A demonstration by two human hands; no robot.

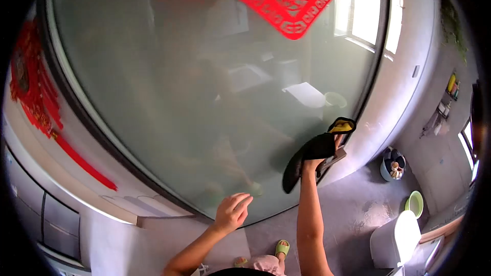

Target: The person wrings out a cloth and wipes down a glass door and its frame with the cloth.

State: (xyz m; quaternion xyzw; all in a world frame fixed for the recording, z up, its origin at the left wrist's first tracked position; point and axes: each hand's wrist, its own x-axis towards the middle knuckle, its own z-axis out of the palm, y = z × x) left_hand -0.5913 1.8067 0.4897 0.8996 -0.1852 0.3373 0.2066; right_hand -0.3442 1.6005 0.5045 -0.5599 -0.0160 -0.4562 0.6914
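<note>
In front of a large frosted glass door (169, 97), my right hand (313, 165) is wrapped around a dark, soft-looking black item (307, 158). It has a long flat part and a dark-rimmed opening with yellow inside, perhaps a slipper; its exact kind is unclear. Right beside this hand is a grey metal door handle (335, 158); whether the fingers also touch it is hidden. My left hand (232, 212) holds nothing, fingers partly extended and apart, near the lower part of the glass.
A red paper-cut decoration (294, 18) is on the glass, and a red tasselled ornament (36, 82) hangs at left. To the right stand a white toilet (396, 240), a green basin (415, 203) and a filled blue bucket (393, 164). Green slippers (282, 248) are on my feet.
</note>
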